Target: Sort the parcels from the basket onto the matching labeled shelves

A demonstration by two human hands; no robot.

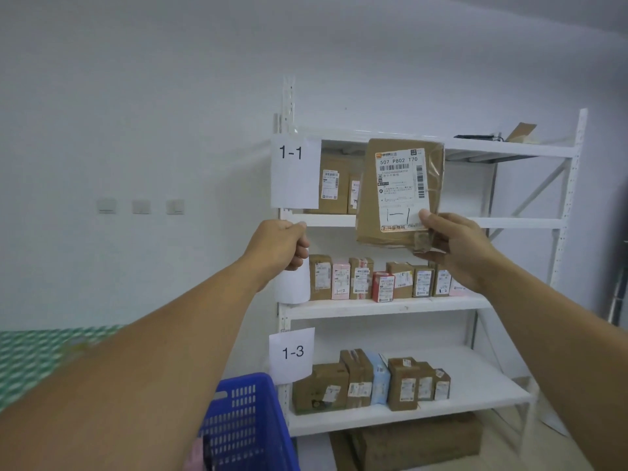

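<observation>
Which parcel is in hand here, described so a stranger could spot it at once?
Start at the white metal shelving rack against the wall; in front of its upper shelves the right hand holds up a flat brown cardboard parcel. Unlike the boxes standing on the shelves, it is in the air with "1-1" handwritten low on its white label.

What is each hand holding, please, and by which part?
Right hand pinches the parcel by its lower-right corner; left hand grips the paper sheet by its top.
</observation>
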